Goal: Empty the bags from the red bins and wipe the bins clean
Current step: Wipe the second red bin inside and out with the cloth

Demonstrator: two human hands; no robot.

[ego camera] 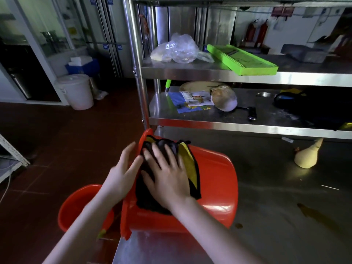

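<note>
Just behind the tipped red bin point(215, 180), a shelf post point(140, 88); left fingers point(127, 150) straight, right fingers point(171, 156) flat on cloth point(146, 197).

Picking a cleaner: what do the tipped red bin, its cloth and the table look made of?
Red bin: glossy moulded plastic, judging by its bright highlights. Cloth: soft black-and-yellow fabric, perhaps microfibre; it drapes and folds. Table: likely stainless steel, grey with dull reflections.
</note>
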